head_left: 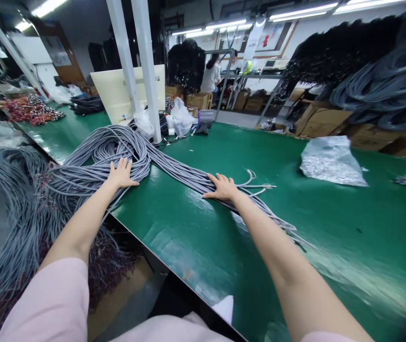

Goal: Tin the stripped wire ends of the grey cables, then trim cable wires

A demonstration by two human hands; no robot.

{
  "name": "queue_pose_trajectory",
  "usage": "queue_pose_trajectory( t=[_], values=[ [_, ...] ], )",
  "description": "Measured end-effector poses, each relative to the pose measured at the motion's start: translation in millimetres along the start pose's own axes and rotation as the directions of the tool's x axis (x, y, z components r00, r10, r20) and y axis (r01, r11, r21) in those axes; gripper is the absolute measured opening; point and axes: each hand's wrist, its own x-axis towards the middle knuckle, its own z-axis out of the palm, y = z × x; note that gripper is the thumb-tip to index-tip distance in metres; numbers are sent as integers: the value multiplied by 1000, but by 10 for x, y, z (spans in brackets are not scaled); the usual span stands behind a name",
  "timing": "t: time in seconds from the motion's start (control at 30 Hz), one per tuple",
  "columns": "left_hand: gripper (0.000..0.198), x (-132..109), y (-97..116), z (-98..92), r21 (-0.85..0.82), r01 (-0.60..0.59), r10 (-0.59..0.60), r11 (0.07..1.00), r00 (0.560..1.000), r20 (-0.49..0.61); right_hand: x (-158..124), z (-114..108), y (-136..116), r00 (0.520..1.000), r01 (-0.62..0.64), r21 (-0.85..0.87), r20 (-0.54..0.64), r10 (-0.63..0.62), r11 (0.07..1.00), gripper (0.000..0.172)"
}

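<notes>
A thick bundle of grey cables (174, 166) runs across the green table (349, 228) and spills over its left edge toward the floor. My left hand (120, 173) lies flat on the cables near the table's edge, fingers spread. My right hand (222, 186) rests flat on the bundle further right, fingers stretched out. Just past it a few loose cable ends (256, 183) fan out. Neither hand grips anything.
A clear plastic bag (331, 161) lies at the right. White posts (146, 66), a cream board (117, 92), white bags (181, 118) and a grey device (205, 119) stand behind. Red-black wires (32, 110) lie far left. Dark cable bundles (377, 90) hang upper right. A person (211, 73) works in the background.
</notes>
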Motion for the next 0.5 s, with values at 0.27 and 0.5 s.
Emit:
queue_pose_trajectory(
  t=[0.27, 0.5],
  values=[
    [94, 160, 229, -30, 68, 49, -51, 996, 998, 23, -224, 82, -54, 973, 38, -37, -227, -46, 999, 83],
    [77, 97, 311, -138, 232, 79, -91, 969, 995, 45, -539, 72, -198, 966, 64, -25, -249, -68, 998, 61]
  ],
)
